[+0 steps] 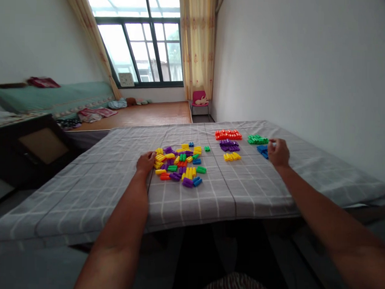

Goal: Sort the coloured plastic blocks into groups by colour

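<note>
A mixed pile of small glossy plastic pieces, shaped like short paired tubes, lies on the cloth; a yellow piece (pixel 190 173), a purple piece (pixel 188 182) and an orange piece (pixel 165 176) are among them. My left hand (pixel 146 162) rests with curled fingers against the pile's left edge; its fingertips are hidden. Over to the right, my right hand (pixel 279 152) is closed in a pinch beside the blue group (pixel 262 151) and the green group (pixel 257 139). What it pinches, if anything, is too small to make out. Sorted nearby are orange (pixel 228 135), purple (pixel 229 145) and yellow (pixel 232 157) groups.
A grey checked cloth (pixel 115 175) covers the table. A single green piece (pixel 207 149) lies between the pile and the groups. White wall (pixel 303 60) runs along the right. Beyond the table are a low bed (pixel 155 111) and a pink chair (pixel 199 96).
</note>
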### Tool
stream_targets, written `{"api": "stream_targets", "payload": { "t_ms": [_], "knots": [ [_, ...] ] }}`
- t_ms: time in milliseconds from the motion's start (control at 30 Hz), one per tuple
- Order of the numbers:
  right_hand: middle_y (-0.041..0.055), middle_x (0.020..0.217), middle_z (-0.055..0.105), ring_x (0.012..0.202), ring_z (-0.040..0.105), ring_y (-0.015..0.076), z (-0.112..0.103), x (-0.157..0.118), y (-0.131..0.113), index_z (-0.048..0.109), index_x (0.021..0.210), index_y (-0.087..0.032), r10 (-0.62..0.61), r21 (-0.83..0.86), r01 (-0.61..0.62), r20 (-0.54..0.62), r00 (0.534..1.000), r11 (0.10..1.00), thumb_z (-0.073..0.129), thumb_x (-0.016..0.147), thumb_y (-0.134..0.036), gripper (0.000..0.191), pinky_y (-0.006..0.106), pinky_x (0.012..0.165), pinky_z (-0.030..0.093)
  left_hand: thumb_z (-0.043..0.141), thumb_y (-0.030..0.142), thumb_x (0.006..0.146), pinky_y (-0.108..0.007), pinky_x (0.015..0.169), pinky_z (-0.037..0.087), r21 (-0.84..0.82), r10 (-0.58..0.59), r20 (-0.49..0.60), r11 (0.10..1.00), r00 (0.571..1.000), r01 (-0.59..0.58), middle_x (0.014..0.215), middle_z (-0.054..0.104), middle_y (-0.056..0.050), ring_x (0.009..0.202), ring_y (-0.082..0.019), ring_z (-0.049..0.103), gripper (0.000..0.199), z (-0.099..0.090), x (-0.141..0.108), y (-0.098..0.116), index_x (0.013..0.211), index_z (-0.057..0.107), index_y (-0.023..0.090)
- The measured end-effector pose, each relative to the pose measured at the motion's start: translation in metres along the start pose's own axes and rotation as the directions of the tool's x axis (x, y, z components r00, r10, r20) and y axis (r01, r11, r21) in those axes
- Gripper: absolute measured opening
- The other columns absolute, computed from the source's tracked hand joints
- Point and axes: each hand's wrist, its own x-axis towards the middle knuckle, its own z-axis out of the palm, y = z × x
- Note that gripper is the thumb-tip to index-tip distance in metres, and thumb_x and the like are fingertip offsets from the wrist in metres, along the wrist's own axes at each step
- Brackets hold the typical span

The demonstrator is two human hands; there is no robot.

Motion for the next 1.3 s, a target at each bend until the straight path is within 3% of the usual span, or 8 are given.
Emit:
{"api": "stream_targets", "payload": {
  "t_ms": [100,200,267,567,700,900,1133,1300],
  "knots": [
    [0.0138,0.107,0.065,0.093,0.063,0.0242,0.015,-0.012,-0.062,0.066,0.105,-0.021,-0.255,0.169,0.224,0.195,0.947,0.960,0.046,0.089,-0.041,0.032,0.037,0.082,0.050,0.041,0.040,0.089,-0.023,0.076,0.045,-0.011,-0.003,0.000,1.000,1.000,0.003,0.109,0.072,-0.008,0.097,-0.019,0.064,0.043,0.002,0.000,-0.001,0.114,0.069,0.019],
    [0.0081,0.100,0.068,0.086,0.065,0.0215,0.034,-0.039,-0.131,0.068,0.103,-0.021,-0.564,0.460,0.363,0.446,0.695,0.811,0.054,0.088,-0.039,0.027,0.034,0.078,0.052,0.041,0.039,0.089,-0.023,0.075,0.044,-0.006,0.003,-0.007,1.000,1.000,-0.003,0.108,0.072,-0.007,0.096,-0.019,0.064,0.043,0.001,-0.002,-0.001,0.114,0.069,0.019],
    [0.0066,0.102,0.067,0.089,0.064,0.0212,0.047,-0.058,-0.168,0.066,0.105,-0.020,-0.605,0.512,0.350,0.509,0.611,0.784,0.057,0.088,-0.039,0.027,0.035,0.079,0.052,0.040,0.039,0.089,-0.023,0.074,0.044,0.002,0.012,-0.004,1.000,1.000,-0.012,0.107,0.072,-0.007,0.094,-0.018,0.064,0.042,0.000,-0.004,-0.001,0.113,0.069,0.019],
    [0.0044,0.101,0.066,0.086,0.062,0.0172,0.072,-0.067,-0.207,0.065,0.105,-0.020,-0.617,0.555,0.302,0.560,0.553,0.775,0.068,0.081,-0.039,0.032,0.030,0.074,0.052,0.041,0.040,0.089,-0.023,0.073,0.045,-0.020,0.012,0.003,1.000,1.000,-0.011,0.107,0.073,-0.007,0.093,-0.019,0.065,0.042,-0.001,-0.004,-0.001,0.111,0.070,0.020],
    [0.0043,0.091,0.068,0.072,0.061,0.0143,0.063,-0.040,-0.174,0.065,0.099,-0.019,-0.556,0.581,0.195,0.546,0.626,0.790,0.073,0.073,-0.037,0.033,0.027,0.066,0.050,0.041,0.040,0.088,-0.024,0.073,0.046,-0.013,0.016,0.004,1.000,1.000,-0.016,0.107,0.072,-0.007,0.094,-0.020,0.065,0.042,-0.001,-0.001,-0.003,0.112,0.070,0.020],
    [0.0093,0.101,0.068,0.084,0.063,0.0185,0.038,0.021,-0.052,0.063,0.101,-0.016,-0.078,0.470,-0.033,0.215,0.974,0.882,0.064,0.075,-0.033,0.031,0.032,0.076,0.051,0.042,0.041,0.086,-0.023,0.073,0.048,-0.004,0.022,-0.001,1.000,1.000,-0.022,0.107,0.073,-0.006,0.093,-0.020,0.066,0.042,-0.002,0.005,-0.006,0.111,0.070,0.020],
    [0.0128,0.102,0.069,0.091,0.063,0.0246,0.012,0.032,0.109,0.064,0.099,-0.015,0.396,0.117,-0.388,-0.057,0.916,0.914,0.062,0.071,-0.030,0.032,0.037,0.084,0.048,0.042,0.042,0.087,-0.024,0.072,0.049,0.066,0.032,0.012,0.997,0.999,-0.033,0.106,0.073,-0.006,0.094,-0.021,0.066,0.043,-0.005,0.007,-0.007,0.111,0.071,0.020],
    [0.0120,0.100,0.070,0.094,0.063,0.0254,0.016,0.019,0.132,0.068,0.097,-0.016,0.335,-0.022,-0.335,0.059,0.940,0.942,0.063,0.074,-0.032,0.029,0.035,0.084,0.047,0.041,0.043,0.087,-0.024,0.073,0.049,0.078,0.024,0.004,0.997,1.000,-0.024,0.108,0.072,-0.007,0.093,-0.021,0.066,0.045,-0.006,0.007,-0.008,0.112,0.070,0.019]
  ]
}}
